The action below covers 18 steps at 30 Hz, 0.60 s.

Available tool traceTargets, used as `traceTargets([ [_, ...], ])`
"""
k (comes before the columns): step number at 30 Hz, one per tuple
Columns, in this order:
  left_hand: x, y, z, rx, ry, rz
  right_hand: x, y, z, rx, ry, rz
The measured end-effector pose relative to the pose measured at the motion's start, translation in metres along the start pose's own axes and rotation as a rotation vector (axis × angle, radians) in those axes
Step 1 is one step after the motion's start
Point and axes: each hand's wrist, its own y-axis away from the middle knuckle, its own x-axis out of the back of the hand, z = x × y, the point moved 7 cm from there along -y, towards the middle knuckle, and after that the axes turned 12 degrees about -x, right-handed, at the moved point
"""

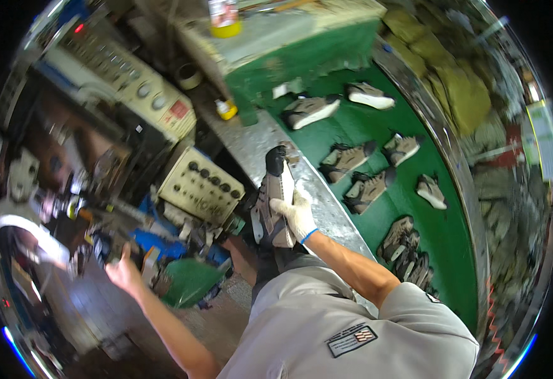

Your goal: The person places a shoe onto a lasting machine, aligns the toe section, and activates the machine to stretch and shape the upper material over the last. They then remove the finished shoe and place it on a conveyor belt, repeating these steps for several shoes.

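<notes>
My right hand [298, 218], in a white knit glove with a blue cuff, grips a brown and black lace-up shoe [269, 196] around its white sole. The shoe is tipped on its side, its black toe pointing away from me, beside a metal ledge [333, 218]. Far to the left, my bare left hand [123, 270] reaches toward the machinery. Its thumb sticks up and the fingers bend around a dark, blurred object [102, 247] whose kind I cannot make out.
Several similar shoes [368, 189] lie on a green conveyor belt [440, 246] at right. Left stand a control panel [118, 79], a knobbed box [200, 186] and a glowing ring lamp [33, 237]. Ahead are a green-sided bench [301, 54] and a yellow bottle [226, 109].
</notes>
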Motion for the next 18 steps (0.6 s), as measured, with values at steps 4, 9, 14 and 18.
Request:
traceTargets([
  [4,0.005,-0.018,0.009,0.014,-0.148,-0.048,0.103,-0.064,0.025,-0.075,0.216,0.283],
  [9,0.013,0.02,0.036,0.363,0.474,-0.208,0.167,-0.073,0.036,-0.292,1.025,0.355],
  [14,-0.122,0.173,0.147,0.204,0.16,-0.342,0.253,-0.03,0.072,-0.305,0.835,0.452],
  [18,-0.305,0.257,0.136,0.551,0.272,-0.745,0.299,0.024,0.111,-0.388,0.589,0.617],
])
